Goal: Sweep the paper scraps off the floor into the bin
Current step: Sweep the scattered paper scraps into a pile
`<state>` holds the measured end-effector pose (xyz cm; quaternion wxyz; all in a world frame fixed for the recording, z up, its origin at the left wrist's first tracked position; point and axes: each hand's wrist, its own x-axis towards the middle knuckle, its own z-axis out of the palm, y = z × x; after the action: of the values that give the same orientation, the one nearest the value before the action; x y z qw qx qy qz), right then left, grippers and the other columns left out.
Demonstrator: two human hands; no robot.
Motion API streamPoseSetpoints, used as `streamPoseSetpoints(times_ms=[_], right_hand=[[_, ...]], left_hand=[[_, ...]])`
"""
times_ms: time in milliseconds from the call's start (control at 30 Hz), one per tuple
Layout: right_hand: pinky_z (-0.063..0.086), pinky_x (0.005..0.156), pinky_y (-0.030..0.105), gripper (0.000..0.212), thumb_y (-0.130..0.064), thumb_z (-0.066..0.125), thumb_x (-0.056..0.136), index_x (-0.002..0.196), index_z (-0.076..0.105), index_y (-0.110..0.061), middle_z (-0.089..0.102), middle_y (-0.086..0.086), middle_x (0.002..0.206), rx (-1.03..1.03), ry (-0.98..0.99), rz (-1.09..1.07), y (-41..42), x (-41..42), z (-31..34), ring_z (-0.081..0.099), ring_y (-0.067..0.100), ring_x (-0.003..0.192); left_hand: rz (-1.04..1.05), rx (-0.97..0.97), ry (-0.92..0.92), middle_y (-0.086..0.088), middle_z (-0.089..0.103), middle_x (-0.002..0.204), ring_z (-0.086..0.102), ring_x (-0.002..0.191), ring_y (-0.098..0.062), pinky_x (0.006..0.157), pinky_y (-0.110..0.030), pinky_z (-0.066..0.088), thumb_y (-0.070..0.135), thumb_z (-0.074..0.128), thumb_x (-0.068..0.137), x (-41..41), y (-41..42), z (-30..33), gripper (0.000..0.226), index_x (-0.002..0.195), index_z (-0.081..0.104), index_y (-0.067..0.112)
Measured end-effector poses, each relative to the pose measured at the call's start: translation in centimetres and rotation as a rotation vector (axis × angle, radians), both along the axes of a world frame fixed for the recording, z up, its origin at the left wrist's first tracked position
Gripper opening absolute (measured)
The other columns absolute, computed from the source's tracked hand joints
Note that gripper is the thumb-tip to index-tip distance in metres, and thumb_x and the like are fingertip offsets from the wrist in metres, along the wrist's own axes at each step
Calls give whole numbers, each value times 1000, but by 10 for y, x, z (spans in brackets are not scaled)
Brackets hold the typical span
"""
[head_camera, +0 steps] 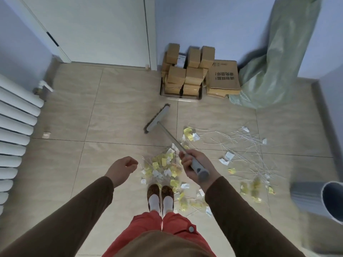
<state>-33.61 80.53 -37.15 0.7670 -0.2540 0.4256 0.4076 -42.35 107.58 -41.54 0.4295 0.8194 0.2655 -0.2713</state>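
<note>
Yellow and white paper scraps [163, 166] lie scattered on the beige tiled floor in front of my feet, with more scraps and thin white strips [245, 143] spread to the right. My right hand [194, 164] grips the grey handle of a broom [157, 119]; its head rests on the floor ahead, left of the scraps. My left hand [123, 166] hangs free at the left with its fingers curled closed, holding nothing. A grey bin [319, 199] lies on its side at the right edge, its opening facing right.
Stacked cardboard boxes [185, 75] and a flat carton [222, 78] stand against the far wall. A green sack [278, 62] leans in the right corner. A white radiator [14, 130] lines the left wall, a door [92, 30] is ahead, and a small block [46, 135] sits near the radiator.
</note>
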Motion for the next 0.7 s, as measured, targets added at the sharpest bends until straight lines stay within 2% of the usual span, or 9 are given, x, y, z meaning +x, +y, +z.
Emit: streamPoseSetpoints(times_ms=[100,233,333,500,600,700], right_hand=[[49,38,17,26,-15,53,99,120,50,0,61,13,88,-50,-38,-24,12,41,-35,60,11,48],[50,39,16,23,-18,51,101,110,54,4,64,14,92,-101,-68,-52,9,64,-54,60,12,48],[49,38,15,24,-20,51,101,102,57,4,60,12,86,-155,-31,-113,-14,47,-59,56,10,43],[48,36,16,21,-18,51,100,101,58,2,57,10,77,-240,66,-180,-63,-16,-35,53,10,42],[47,34,17,18,-16,49,100,98,55,1,55,10,74,-223,103,-214,-89,-43,-9,51,10,39],[47,34,17,13,-13,49,99,107,49,-2,53,11,75,-157,89,-305,-127,-59,19,52,10,40]], left_hand=[[-40,-4,9,-3,71,98,67,94,-20,84,-37,53,18,59,95,8,1,-2,14,106,68,17],[-58,2,16,-4,71,98,67,94,-21,85,-39,53,19,59,94,18,2,-4,14,105,68,17],[-94,10,31,-5,71,99,67,95,-23,87,-40,54,20,59,95,25,-6,-7,15,107,68,16],[-147,-8,40,-6,71,99,67,96,-25,86,-39,54,20,60,94,37,-41,-7,14,104,68,17],[-172,-23,35,-5,71,100,68,95,-26,85,-41,55,20,61,93,44,-70,-4,14,104,69,16],[-195,-19,22,-5,71,99,68,93,-26,83,-41,55,21,61,93,50,-102,-2,11,101,68,18]])
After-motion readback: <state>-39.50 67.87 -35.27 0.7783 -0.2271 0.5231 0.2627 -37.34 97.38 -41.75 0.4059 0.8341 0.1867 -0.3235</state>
